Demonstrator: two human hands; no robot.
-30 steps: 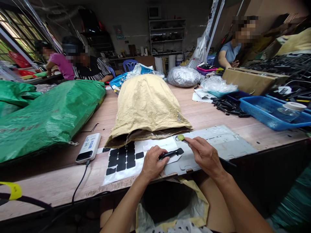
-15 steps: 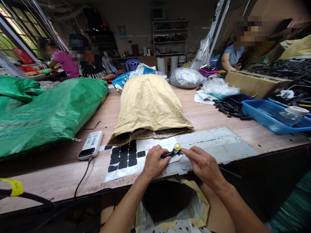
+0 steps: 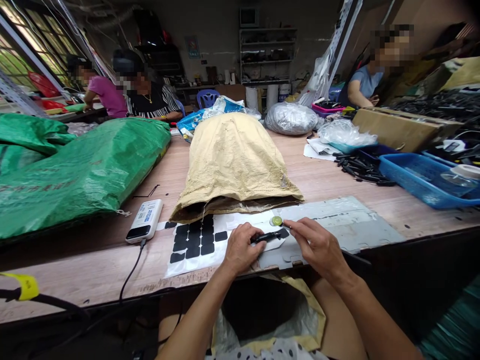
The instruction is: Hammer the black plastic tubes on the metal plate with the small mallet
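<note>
My left hand (image 3: 243,248) is closed around a slim black plastic piece (image 3: 267,237), which points to the right over a white sheet. My right hand (image 3: 318,247) pinches a thin dark stick-like tool (image 3: 287,225), mostly hidden by the fingers. The tool's tip is at a small round yellow-green thing (image 3: 276,221), whose kind I cannot make out. The sheet (image 3: 221,257) under my left hand carries rows of black rounded-square stickers (image 3: 193,240). To the right of it lies a grey board (image 3: 337,227), partly under my right hand.
A beige sack (image 3: 236,160) lies mouth-forward beyond my hands; another sack (image 3: 318,320) gapes open on my lap. A power bank (image 3: 145,220) with a cable and a green sack (image 3: 86,170) are leftward. Black parts (image 3: 363,167) and a blue tray (image 3: 423,185) are rightward. Co-workers sit beyond.
The round yellow-green thing, close against the black piece before, is now slightly beyond it and apart. More of the black piece and a sticker beside it show. The view has shifted slightly.
</note>
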